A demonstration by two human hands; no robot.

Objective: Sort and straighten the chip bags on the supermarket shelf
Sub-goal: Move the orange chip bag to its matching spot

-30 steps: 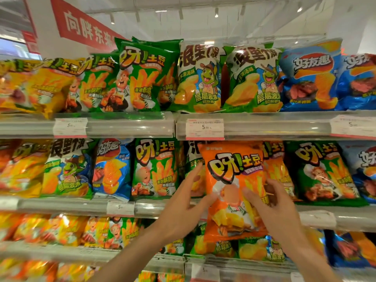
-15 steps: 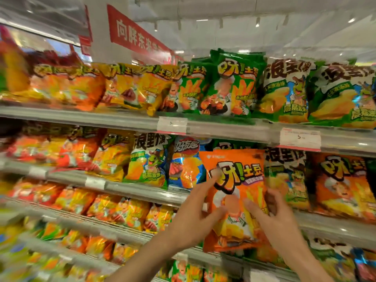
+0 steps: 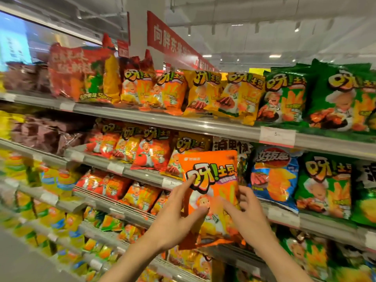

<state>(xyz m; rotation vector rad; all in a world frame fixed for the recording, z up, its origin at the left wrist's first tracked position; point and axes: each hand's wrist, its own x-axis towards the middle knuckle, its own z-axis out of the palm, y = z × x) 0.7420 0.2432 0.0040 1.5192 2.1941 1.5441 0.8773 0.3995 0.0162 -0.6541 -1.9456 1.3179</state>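
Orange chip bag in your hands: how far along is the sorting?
Partly done: top-shelf orange bags stand grouped. In hand: both the left hand and right hand hold an orange chip bag off the shelf. Left: placing it; the middle shelf still mixes a blue bag among green bags.

We've swung left along the aisle, and the orange bag [image 3: 211, 192] has come with us: a second ago it fronted more orange packs, now it sits before the blue bag [image 3: 274, 176]. Our left hand [image 3: 173, 218] has straightened its forefinger onto the logo.
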